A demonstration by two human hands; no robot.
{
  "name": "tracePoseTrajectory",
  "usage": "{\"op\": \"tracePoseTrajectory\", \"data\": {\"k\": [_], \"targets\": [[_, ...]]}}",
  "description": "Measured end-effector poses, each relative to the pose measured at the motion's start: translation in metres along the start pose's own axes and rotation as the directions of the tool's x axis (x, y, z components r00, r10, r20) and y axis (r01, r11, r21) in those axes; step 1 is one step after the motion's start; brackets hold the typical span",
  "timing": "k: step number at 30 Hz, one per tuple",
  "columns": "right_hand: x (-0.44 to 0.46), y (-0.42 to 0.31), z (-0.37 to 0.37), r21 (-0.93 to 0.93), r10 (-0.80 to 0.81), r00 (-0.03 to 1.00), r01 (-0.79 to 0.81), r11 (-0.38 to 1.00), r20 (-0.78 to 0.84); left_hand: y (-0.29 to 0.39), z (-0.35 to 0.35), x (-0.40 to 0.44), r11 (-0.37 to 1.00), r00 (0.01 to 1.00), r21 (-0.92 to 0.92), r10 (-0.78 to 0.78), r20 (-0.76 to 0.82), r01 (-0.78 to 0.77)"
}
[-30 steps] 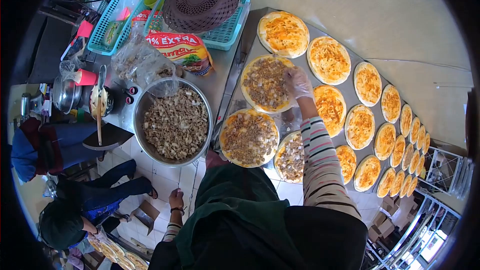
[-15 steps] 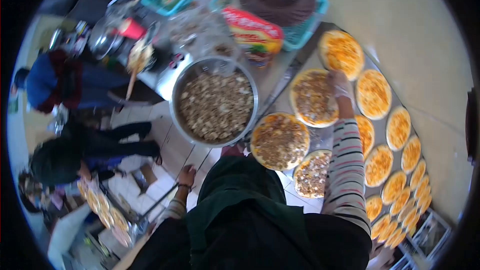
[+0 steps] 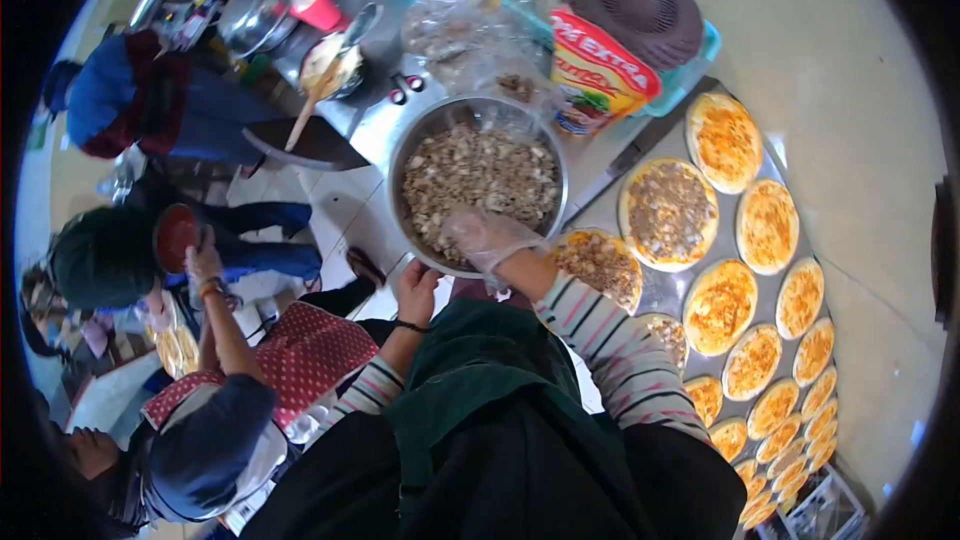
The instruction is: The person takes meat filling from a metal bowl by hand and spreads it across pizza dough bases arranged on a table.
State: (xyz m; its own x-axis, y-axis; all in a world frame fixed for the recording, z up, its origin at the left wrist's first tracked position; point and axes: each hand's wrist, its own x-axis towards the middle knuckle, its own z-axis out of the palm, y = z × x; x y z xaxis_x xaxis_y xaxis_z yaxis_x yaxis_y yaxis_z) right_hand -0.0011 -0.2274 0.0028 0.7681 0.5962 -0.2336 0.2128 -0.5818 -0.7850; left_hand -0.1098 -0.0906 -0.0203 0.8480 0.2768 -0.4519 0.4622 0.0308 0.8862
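Note:
A large steel bowl [image 3: 558, 165] holds brown, chopped, crumbly topping [image 3: 480, 175]. Inside it, near the front rim, my right hand [image 3: 487, 238] wears a clear plastic glove and has its fingers curled down into the topping; their tips are partly hidden. My left hand [image 3: 418, 290], bare with a dark band at the wrist, grips the bowl's near left rim. To the right, a round pizza base [image 3: 668, 214] is covered with the brown topping. A second topped base [image 3: 597, 268] lies partly behind my right forearm. Bases with only orange sauce, such as this pizza base [image 3: 724, 138], lie farther right.
Behind the bowl are plastic bags [image 3: 470, 30], a red and yellow packet [image 3: 605, 70], a turquoise basket [image 3: 700, 65] and scissors [image 3: 405, 88]. At left, a pan with a wooden spoon [image 3: 303, 120] stands near the table edge. A co-worker in a red dotted apron [image 3: 310, 355] is close by my left arm.
My right hand has moved from a pizza base into the bowl. My left hand has come up to the bowl's rim. A co-worker with a reddish bowl has appeared at left.

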Motion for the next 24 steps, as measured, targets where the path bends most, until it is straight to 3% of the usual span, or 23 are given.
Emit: {"op": "tracePoseTrajectory", "data": {"k": [1, 3, 4, 5, 6, 7, 8, 9, 10, 11, 13, 14, 16, 18, 19, 20, 21, 24], "targets": [[0.009, 0.02, 0.023, 0.043, -0.086, 0.989, 0.092, 0.995, -0.117, -0.008, -0.006, 0.001, 0.991, 0.991, -0.004, -0.132, -0.007, 0.132], [0.016, 0.042, 0.033, -0.159, -0.342, 0.872, 0.304, 0.939, -0.35, 0.0, -0.005, -0.002, 0.999, 1.0, 0.015, -0.03, -0.004, 0.03], [0.016, 0.037, 0.023, -0.125, -0.232, 0.937, 0.206, 0.971, -0.261, 0.017, 0.003, -0.008, 0.993, 0.996, -0.078, -0.084, -0.001, 0.084], [0.011, 0.029, 0.002, -0.091, -0.116, 0.978, 0.102, 0.991, -0.174, 0.021, 0.008, -0.01, 0.996, 0.995, -0.051, -0.076, -0.06, 0.073], [0.0, 0.028, -0.022, -0.106, -0.074, 0.975, 0.052, 0.993, -0.208, 0.025, 0.011, -0.011, 0.997, 0.996, -0.047, -0.061, -0.064, 0.058], [-0.009, 0.025, -0.045, 0.14, -0.022, 0.989, 0.043, 0.989, -0.145, 0.014, 0.004, -0.006, 0.986, 0.998, -0.158, -0.053, -0.022, 0.049], [-0.017, 0.021, -0.063, 0.385, 0.001, 0.998, 0.026, 0.923, -0.068, 0.018, 0.0, -0.008, 0.994, 0.997, -0.069, -0.082, -0.004, 0.082], [-0.033, 0.024, -0.084, 0.682, 0.066, 0.998, -0.056, 0.729, 0.011, 0.017, -0.003, -0.008, 0.993, 0.994, -0.046, -0.108, -0.024, 0.107], [-0.053, 0.031, -0.096, 0.856, 0.086, 0.994, 0.015, 0.517, -0.069, 0.017, -0.005, -0.009, 0.991, 0.99, -0.022, -0.13, -0.052, 0.129], [-0.076, 0.039, -0.106, 0.958, 0.119, 0.983, 0.105, 0.267, -0.141, 0.017, -0.008, -0.01, 0.992, 0.991, -0.016, -0.127, -0.04, 0.127], [-0.124, 0.057, -0.148, 0.974, 0.274, 0.94, 0.162, 0.161, -0.202, 0.018, -0.013, -0.012, 0.987, 0.986, 0.015, -0.16, -0.042, 0.161], [-0.133, 0.089, -0.155, 0.886, 0.342, 0.893, 0.117, 0.449, -0.291, 0.017, -0.016, -0.013, 0.987, 0.986, 0.02, -0.159, -0.041, 0.16], [-0.165, 0.131, -0.178, 0.851, 0.461, 0.8, 0.114, 0.513, -0.385, 0.013, -0.02, -0.014, 0.982, 0.983, 0.07, -0.174, -0.053, 0.177], [-0.179, 0.188, -0.193, 0.686, 0.499, 0.755, -0.091, 0.722, -0.426, 0.01, -0.021, -0.016, 0.978, 0.981, 0.088, -0.187, -0.058, 0.191], [-0.174, 0.197, -0.198, 0.687, 0.499, 0.756, -0.09, 0.721, -0.425, 0.008, -0.02, -0.017, 0.972, 0.978, 0.107, -0.202, -0.06, 0.207], [-0.17, 0.206, -0.202, 0.326, 0.445, 0.718, -0.311, 0.893, -0.535, 0.006, -0.019, -0.016, 0.972, 0.978, 0.108, -0.201, -0.062, 0.206], [-0.167, 0.215, -0.205, -0.087, 0.349, 0.706, -0.502, 0.861, -0.616, 0.005, -0.017, -0.017, 0.973, 0.98, 0.121, -0.194, -0.044, 0.198], [-0.143, 0.24, -0.202, -0.122, 0.48, 0.683, -0.634, 0.763, -0.551, -0.001, -0.012, -0.016, 0.971, 0.983, 0.155, -0.182, -0.015, 0.182]]}}
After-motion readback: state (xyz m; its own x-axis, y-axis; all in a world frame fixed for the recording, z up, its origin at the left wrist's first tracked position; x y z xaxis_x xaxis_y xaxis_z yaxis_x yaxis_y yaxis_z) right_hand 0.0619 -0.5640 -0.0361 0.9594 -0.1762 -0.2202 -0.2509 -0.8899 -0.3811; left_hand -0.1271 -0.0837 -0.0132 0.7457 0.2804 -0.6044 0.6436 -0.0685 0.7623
